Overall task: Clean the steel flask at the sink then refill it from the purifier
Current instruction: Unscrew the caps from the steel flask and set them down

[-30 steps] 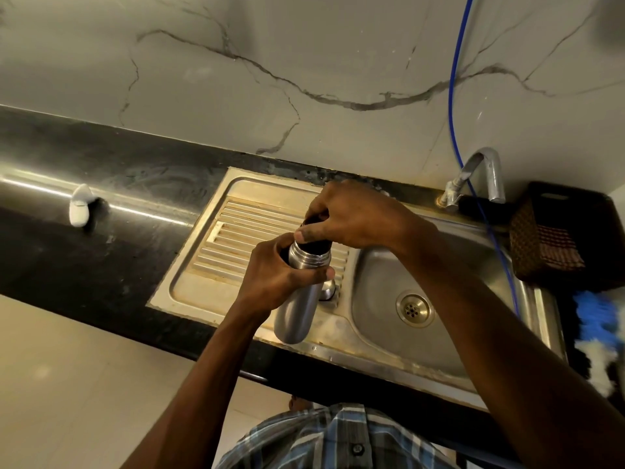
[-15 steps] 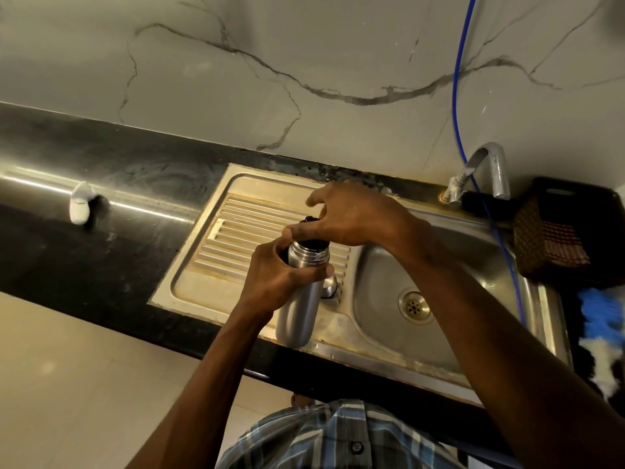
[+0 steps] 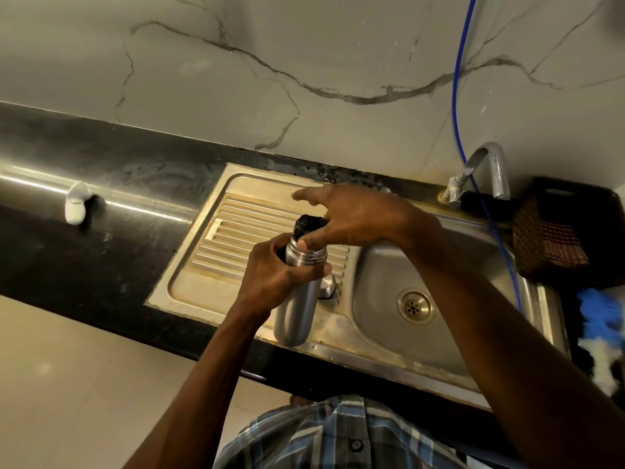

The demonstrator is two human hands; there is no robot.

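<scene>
Item: steel flask (image 3: 297, 299), held over the sink (image 3: 378, 336) front rim, centre frame.

I see the left hand (image 3: 270, 275) gripping its neck, long axis near upright; the right hand (image 3: 345, 218) directly above pinches the black stopper (image 3: 306, 225), other fingers spread.

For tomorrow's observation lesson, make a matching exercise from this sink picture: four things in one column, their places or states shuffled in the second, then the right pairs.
Things
1. steel flask
2. black stopper
3. tap
4. drain

Places or states
A. at the back rim of the sink, by the wall
B. held round its neck by the left hand
C. in the bottom of the basin
D. in the flask's mouth, under the right hand

Pairs: 1-B, 2-D, 3-A, 4-C
</scene>
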